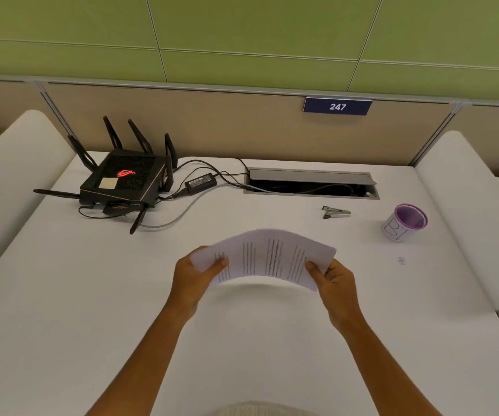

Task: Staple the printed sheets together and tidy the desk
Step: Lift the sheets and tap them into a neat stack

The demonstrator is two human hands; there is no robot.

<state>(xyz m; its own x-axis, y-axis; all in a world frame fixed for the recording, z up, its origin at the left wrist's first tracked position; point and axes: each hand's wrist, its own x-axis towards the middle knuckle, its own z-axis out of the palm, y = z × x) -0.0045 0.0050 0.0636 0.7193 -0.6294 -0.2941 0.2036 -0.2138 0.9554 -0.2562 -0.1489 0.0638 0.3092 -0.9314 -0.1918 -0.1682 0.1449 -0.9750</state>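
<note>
Both hands hold the printed sheets (pixel 267 255) above the middle of the white desk (pixel 92 295); the paper bows upward and is turned sideways. My left hand (pixel 195 276) pinches the left edge, my right hand (pixel 336 282) grips the right edge. A small black and silver stapler (pixel 336 212) lies on the desk beyond the sheets, to the right, apart from both hands. Farther right stands a small cup with a purple rim (pixel 404 222).
A black router with several antennas (pixel 125 181), its power adapter (pixel 200 183) and cables sit at the back left. An open cable tray (pixel 311 184) is set into the desk's far edge. A tiny scrap (pixel 402 260) lies near the cup. White dividers flank both sides.
</note>
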